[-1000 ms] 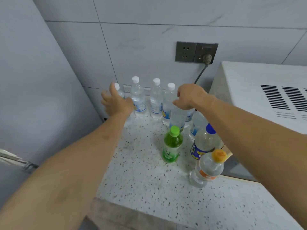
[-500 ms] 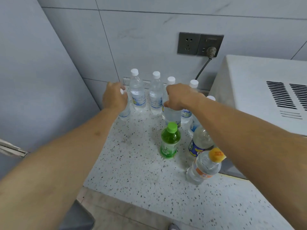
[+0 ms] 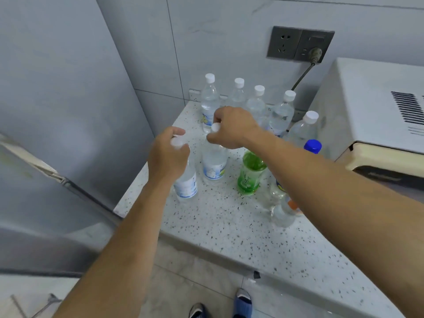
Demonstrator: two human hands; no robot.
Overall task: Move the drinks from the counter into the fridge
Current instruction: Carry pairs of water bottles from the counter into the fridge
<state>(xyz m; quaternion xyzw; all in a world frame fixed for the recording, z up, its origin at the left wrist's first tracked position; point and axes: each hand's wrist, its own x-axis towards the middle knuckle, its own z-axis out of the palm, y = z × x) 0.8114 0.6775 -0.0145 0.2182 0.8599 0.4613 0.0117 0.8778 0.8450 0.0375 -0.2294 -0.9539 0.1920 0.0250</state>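
Two clear plastic water bottles with white caps pinched at the necks: one (image 3: pixel 187 182) under left-hand fingers (image 3: pixel 177 131), one (image 3: pixel 214 164) under right-hand fingers (image 3: pixel 212 140), over the speckled table (image 3: pixel 220 226). Risk: slipping from thin neck grips, toppling the green bottle (image 3: pixel 250 175) beside the right fingers.

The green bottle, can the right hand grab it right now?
Probably not yet: the right hand already grips a water bottle by its neck. The green bottle stands just under that forearm, so it's close once the hand is free.
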